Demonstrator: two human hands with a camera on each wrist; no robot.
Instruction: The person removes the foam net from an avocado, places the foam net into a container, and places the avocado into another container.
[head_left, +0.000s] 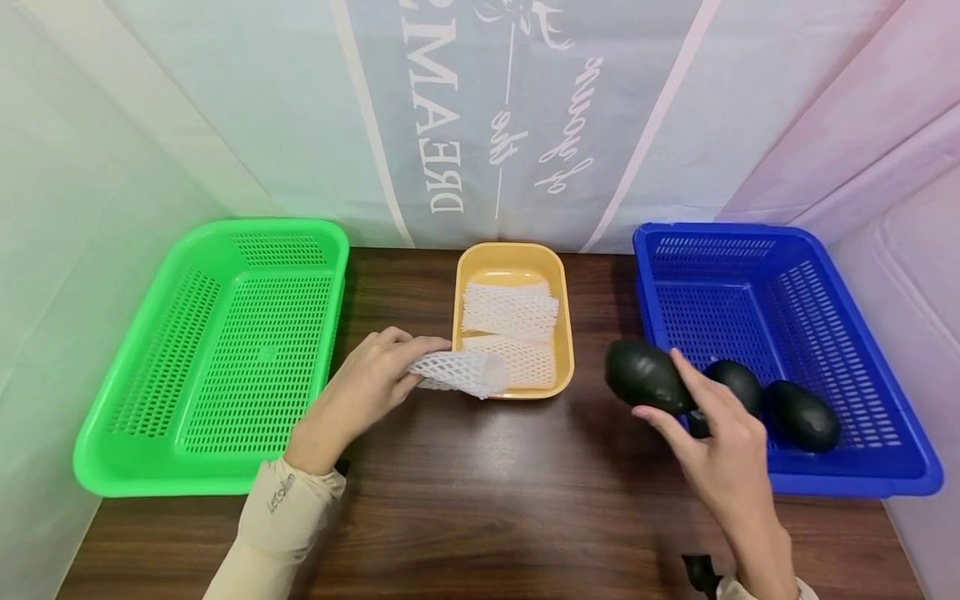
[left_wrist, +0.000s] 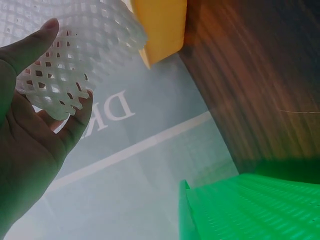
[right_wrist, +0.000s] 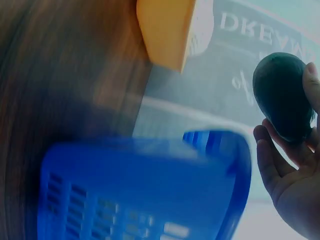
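Note:
My left hand point(head_left: 371, 383) grips a white foam net sleeve point(head_left: 461, 371) by one end, its open end pointing right over the front of a yellow tray point(head_left: 566, 333). In the left wrist view the thumb and fingers pinch the mesh point(left_wrist: 75, 55). A dark green avocado point(head_left: 645, 377) is held in my right hand point(head_left: 723, 442), between thumb and fingers, just left of the blue basket's near side. The right wrist view shows the avocado point(right_wrist: 282, 95) with its narrow end toward the palm. More foam net sleeves point(head_left: 510, 308) lie flat in the yellow tray.
A blue basket point(head_left: 885, 333) on the right holds more avocados point(head_left: 802, 415), partly hidden by my right hand. On the left stands a green basket point(head_left: 258, 333) with a perforated bottom. Brown wooden table point(head_left: 495, 500) lies in front; a printed curtain point(head_left: 510, 108) hangs behind.

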